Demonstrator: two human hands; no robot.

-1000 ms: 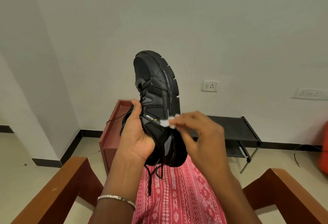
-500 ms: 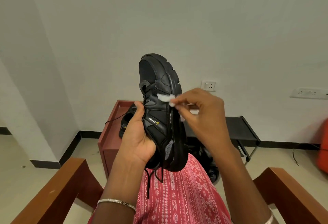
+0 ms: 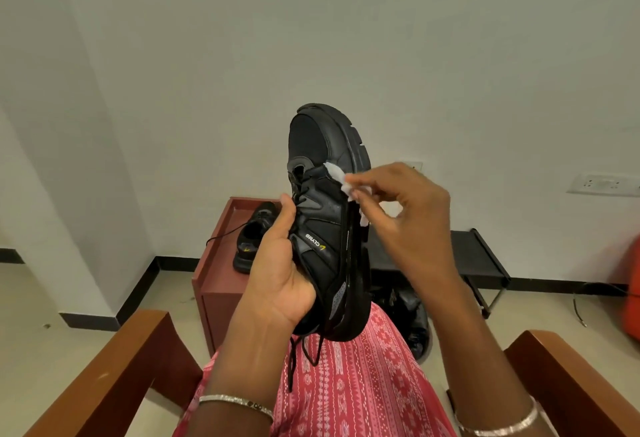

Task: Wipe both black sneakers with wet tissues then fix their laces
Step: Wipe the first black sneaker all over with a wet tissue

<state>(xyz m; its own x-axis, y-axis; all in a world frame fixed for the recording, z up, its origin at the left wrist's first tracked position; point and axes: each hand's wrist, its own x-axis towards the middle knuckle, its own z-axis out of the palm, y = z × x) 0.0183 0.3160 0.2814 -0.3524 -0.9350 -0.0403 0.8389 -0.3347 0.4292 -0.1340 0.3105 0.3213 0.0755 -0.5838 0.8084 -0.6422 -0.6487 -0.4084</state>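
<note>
A black sneaker stands toe-up in front of me, its heel near my lap and its loose laces hanging below. My left hand grips it around the heel and tongue side. My right hand pinches a small white wet tissue against the sneaker's side, beside the upper lace eyelets. The second black sneaker lies on a low reddish-brown table behind, partly hidden by my left hand, one lace trailing to the left.
Wooden chair arms frame my lap on both sides. A black metal rack stands against the white wall at right, with dark bags on the floor below it. An orange object sits at the far right edge.
My right hand has carried the tissue upward along the sneaker's side, from the mid panel by the logo to the upper lace area. The view has shifted slightly.
</note>
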